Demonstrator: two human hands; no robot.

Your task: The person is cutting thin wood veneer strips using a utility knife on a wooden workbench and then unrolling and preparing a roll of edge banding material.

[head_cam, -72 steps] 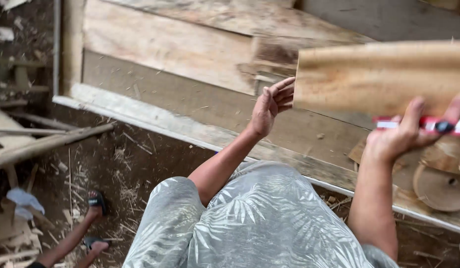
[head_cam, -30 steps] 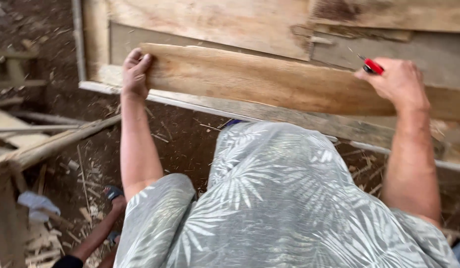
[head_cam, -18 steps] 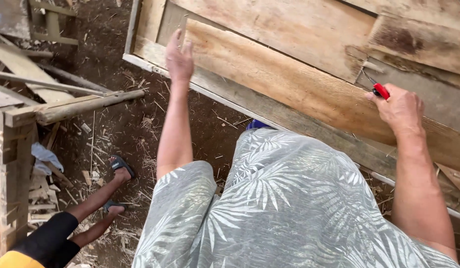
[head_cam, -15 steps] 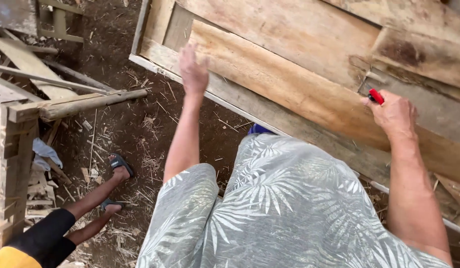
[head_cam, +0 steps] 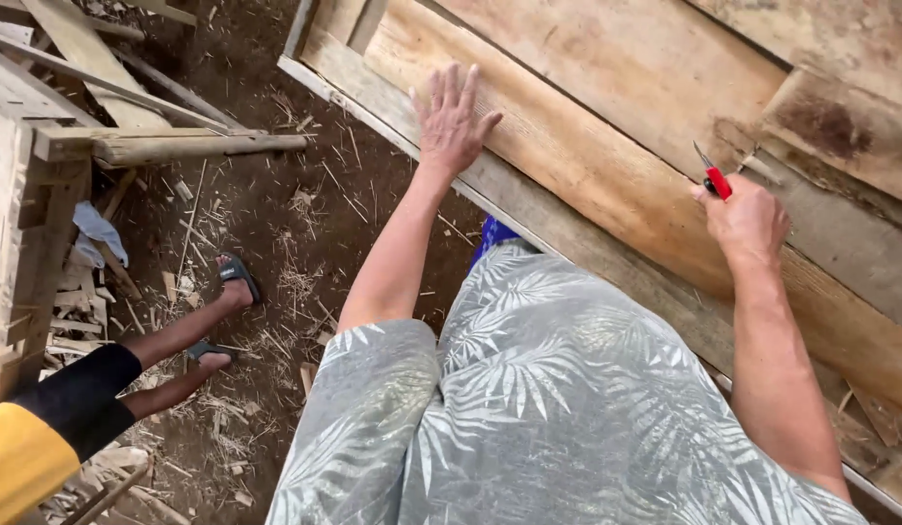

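Two hands work on one long wooden plank (head_cam: 587, 185), which runs diagonally from the upper middle of the frame down to the right edge, lying on a rough workbench (head_cam: 529, 209) of older boards. The plank's long axis goes from upper left to lower right, and both hands sit along that line.

At the plank's upper-left end, the left hand (head_cam: 453, 122) lies flat, fingers spread and released, palm pressing down on the wood rather than gripping it. Farther down the plank, right of centre, the right hand (head_cam: 747, 219) is clenched around a red-handled pencil (head_cam: 713, 177) whose tip points up and to the left, close to the plank's far edge; whether the tip actually touches the wood cannot be told. The plank lies directly under and ahead of both hands, between them and the darker, stained boards (head_cam: 840, 126) in the upper right. The right hand is nearer the plank's middle, while the left is out at its end.

At the lower left, another person's legs in dark sandals (head_cam: 239, 277) stand on the dirt floor (head_cam: 276, 233), littered with shavings and offcuts. Stacked timber (head_cam: 110, 107) fills the upper left, well apart from the plank.
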